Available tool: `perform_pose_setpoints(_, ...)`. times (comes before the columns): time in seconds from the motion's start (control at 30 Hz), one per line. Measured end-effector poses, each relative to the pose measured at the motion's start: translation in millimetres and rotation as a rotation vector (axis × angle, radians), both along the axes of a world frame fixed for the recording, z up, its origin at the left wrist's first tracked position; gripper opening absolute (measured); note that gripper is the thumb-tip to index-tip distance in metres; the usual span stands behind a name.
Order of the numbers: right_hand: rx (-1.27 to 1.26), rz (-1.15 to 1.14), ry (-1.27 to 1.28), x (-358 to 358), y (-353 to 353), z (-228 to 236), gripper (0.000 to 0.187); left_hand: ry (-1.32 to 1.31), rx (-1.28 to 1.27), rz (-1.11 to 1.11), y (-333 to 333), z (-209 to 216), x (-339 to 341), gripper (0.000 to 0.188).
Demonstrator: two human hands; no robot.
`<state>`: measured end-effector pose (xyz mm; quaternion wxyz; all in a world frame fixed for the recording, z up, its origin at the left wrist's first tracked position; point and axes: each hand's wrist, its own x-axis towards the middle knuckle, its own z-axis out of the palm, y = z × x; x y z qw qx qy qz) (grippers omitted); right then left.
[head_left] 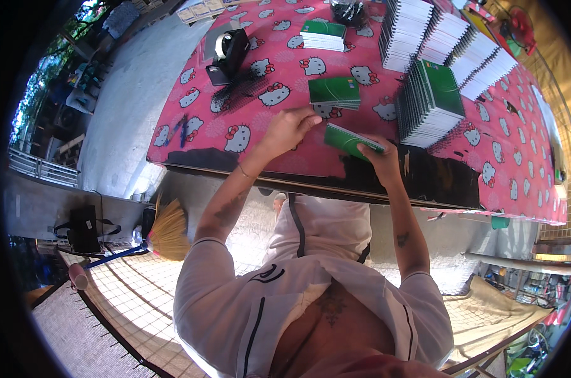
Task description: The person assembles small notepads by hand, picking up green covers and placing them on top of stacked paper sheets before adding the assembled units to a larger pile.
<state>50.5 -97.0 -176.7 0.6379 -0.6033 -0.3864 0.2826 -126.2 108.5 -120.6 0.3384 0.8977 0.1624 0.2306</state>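
Observation:
My right hand (382, 159) grips a small green-covered notebook (344, 139) by its right end, just above the table's near edge. My left hand (290, 129) is closed, thumb and fingers pinched together, to the left of that notebook and apart from it. Whatever may be in the pinch is too small to make out. Just beyond lies a short pile of green notebooks (334, 90), slightly fanned. A tall stack of spiral-bound green notebooks (442, 94) stands to the right of my right hand. Loose black binding spirals (240, 90) lie on the left of the table.
The table has a pink cat-print cover (276, 94) with a torn black patch (440, 175) along its front edge. A black tape dispenser (229, 58) and pens (183, 131) lie at left. Further notebooks (323, 35) and tall white stacks (406, 34) stand at the back.

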Motion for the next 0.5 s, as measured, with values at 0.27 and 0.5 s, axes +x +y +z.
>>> perform_pose_setpoints(0.27,0.008,-0.020,-0.062,2,-3,-3,0.028,-0.084,0.196,-0.139,-2,-9,6,0.026)
perform_pose_setpoints(0.5,0.010,-0.010,-0.046,-7,-7,-1,0.027,0.006,0.396,-0.174,-16,15,7,0.027)
